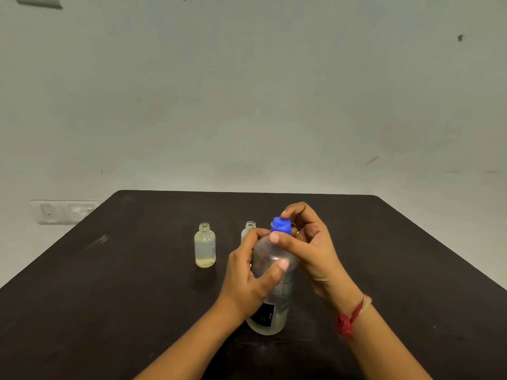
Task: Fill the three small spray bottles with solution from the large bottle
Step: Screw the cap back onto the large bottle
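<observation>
The large bottle (pixel 274 305) stands upright mid-table (pixel 109 283). The left hand (pixel 247 278) wraps its shoulder, apparently to steady it. The right hand (pixel 310 242) pinches the blue cap (pixel 280 225), presumably to turn it. Just behind are the open left small bottle (pixel 205 246), holding shallow yellowish fill, and the second small bottle (pixel 250 226), half hidden. No third is seen. The table is open on both sides.

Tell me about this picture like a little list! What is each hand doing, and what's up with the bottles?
left hand: grips the large bottle around its middle
right hand: pinches the blue cap
large bottle: stands on the dark table, cap on
left small bottle: open, a little yellowish liquid at the bottom
second small bottle: open neck, mostly hidden behind the left hand
small bottles seen: two
</observation>
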{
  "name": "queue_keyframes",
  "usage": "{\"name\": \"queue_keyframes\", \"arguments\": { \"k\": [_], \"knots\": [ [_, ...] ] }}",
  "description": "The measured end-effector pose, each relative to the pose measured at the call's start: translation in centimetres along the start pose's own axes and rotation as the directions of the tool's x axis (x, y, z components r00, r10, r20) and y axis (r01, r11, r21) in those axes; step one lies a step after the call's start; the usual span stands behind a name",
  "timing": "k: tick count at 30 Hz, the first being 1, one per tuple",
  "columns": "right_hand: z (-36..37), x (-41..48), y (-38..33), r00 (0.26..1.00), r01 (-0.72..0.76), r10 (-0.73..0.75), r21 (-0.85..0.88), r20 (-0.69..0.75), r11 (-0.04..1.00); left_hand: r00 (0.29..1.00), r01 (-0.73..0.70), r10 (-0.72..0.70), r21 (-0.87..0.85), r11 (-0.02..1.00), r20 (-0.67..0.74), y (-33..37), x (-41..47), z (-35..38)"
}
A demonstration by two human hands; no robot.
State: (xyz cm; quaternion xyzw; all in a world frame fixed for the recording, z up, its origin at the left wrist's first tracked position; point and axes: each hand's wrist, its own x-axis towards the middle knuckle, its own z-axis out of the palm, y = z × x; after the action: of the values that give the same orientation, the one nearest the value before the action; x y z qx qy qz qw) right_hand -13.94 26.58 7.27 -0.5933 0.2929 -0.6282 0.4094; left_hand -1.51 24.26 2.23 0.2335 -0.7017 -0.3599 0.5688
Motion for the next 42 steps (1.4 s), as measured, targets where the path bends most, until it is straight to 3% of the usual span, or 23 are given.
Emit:
{"name": "queue_keyframes", "arguments": {
  "k": [10,16,25,30,36,42],
  "knots": [
    [-0.57,0.41,0.23,0.998,-0.057,0.051,0.17,0.038,0.984,1.0,0.01,-0.011,-0.056,0.998,-0.02,-0.33,0.05,-0.11],
    [-0.62,0.09,-0.2,0.999,-0.05,0.049,0.046,0.022,0.998,1.0,0.007,-0.007,-0.028,1.0,0.0,0.15,-0.15,0.05],
    [-0.58,0.17,-0.15,0.997,0.004,-0.013,0.126,0.077,0.992,1.0,0.004,-0.004,-0.047,0.999,-0.013,-0.17,0.0,0.03],
    [-0.48,0.08,-0.2,0.999,-0.005,0.003,0.056,0.041,0.998,1.0,0.001,-0.001,-0.03,1.0,-0.005,-0.25,-0.11,-0.04],
    [0.03,0.03,-0.04,0.996,0.088,-0.087,-0.03,0.021,0.996,1.0,-0.002,0.002,-0.01,1.0,-0.009,-0.29,0.03,-0.03],
    [-0.19,0.14,0.23,0.996,0.034,-0.042,0.106,0.077,0.994,0.999,0.008,-0.01,-0.05,0.999,-0.035,-0.3,-0.03,-0.01]
  ]
}}
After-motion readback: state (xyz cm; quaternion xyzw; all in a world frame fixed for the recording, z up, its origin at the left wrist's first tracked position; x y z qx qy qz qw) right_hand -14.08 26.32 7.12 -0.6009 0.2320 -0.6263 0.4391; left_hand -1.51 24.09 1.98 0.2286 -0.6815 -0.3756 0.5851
